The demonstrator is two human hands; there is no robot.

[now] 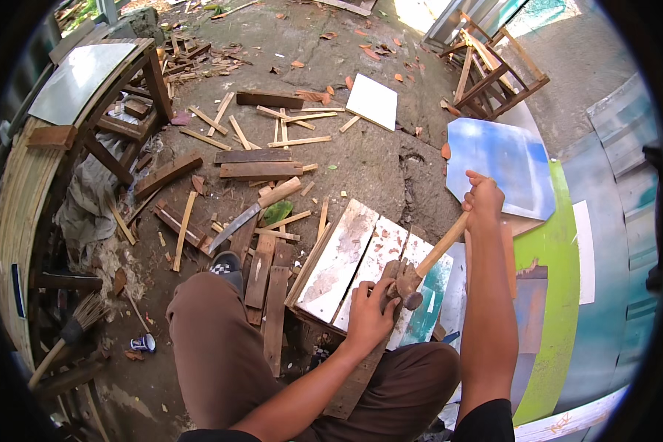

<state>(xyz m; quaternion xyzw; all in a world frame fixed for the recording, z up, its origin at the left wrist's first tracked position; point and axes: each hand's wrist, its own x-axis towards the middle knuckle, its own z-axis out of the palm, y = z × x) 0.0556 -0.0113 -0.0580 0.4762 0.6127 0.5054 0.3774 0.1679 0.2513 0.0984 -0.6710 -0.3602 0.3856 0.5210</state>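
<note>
1. While the person sits over the ground with knees apart, the right hand point(483, 197) is closed around the far end of a hammer's point(420, 274) pale wooden handle, its grip wrapped tight on the shaft.
2. The hammer slants down and to the left from that hand; its dark, rusty metal head lies over the near edge of the painted panel point(361, 258), just beside the left hand's fingertips.
3. The painted panel is made of several planks set side by side, whitewashed and worn, with brown patches and a teal area at its right end; it lies tilted on a low stack of wood in front of the knees.
4. The left hand point(370, 308) rests on the near edge of the panel, fingers curled and pinched at a small spot under the hammer head; what the grip pinches is too small to tell.
5. To the left of the panel lies a long knife point(254, 216) with a wooden handle, among loose wood strips point(272, 125) scattered on the dirt ground.
6. Beyond the panel, further off, lies a white square tile point(372, 101).
7. To the right of the panel lies a blue painted board point(504, 162), just behind the right hand.
8. Far left of the panel, a brush point(77, 324) lies near a curved bamboo frame.
</note>
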